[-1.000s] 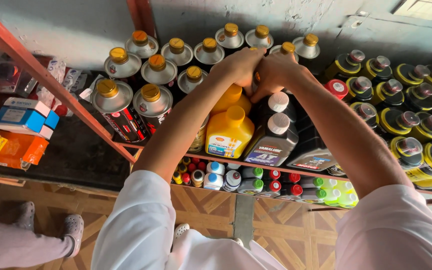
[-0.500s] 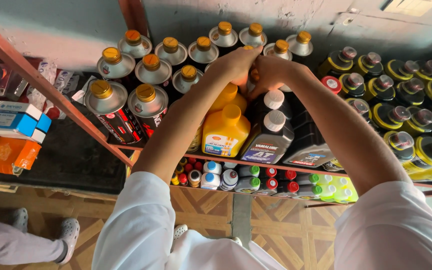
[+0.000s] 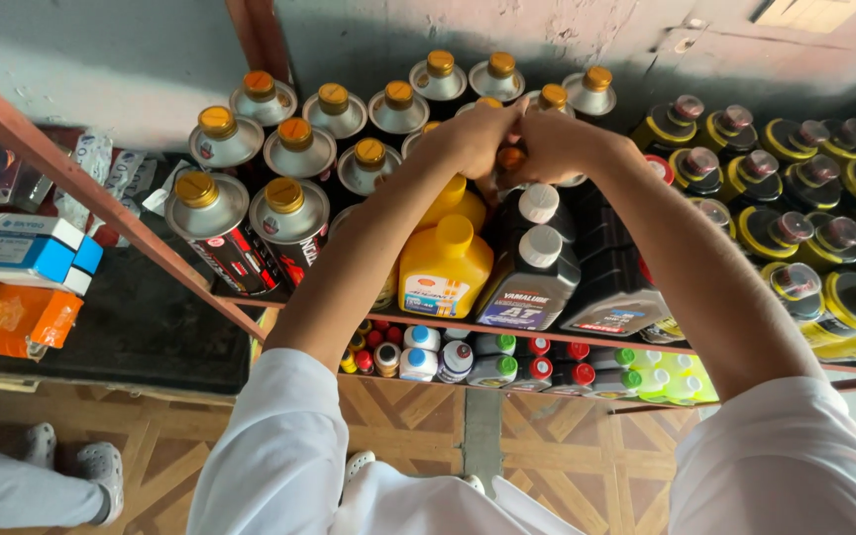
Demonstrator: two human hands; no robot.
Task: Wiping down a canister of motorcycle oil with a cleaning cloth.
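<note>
A can (image 3: 510,159) with an orange cap sits at the back of the shelf (image 3: 587,342), in among the silver cans, and both hands close over its top. The left hand (image 3: 478,134) curls round it from one side, the right hand (image 3: 547,144) from the other, fingers folded and touching each other, so only a bit of the cap shows between them. Just in front stand two yellow bottles (image 3: 445,266) and black bottles (image 3: 532,272) with white caps. More silver cans (image 3: 294,149) spread to the left, yellow-rimmed cans (image 3: 795,198) to the right. Small bottles (image 3: 507,362) line the shelf below. Someone's grey shoes (image 3: 76,461) show on the floor.
</note>
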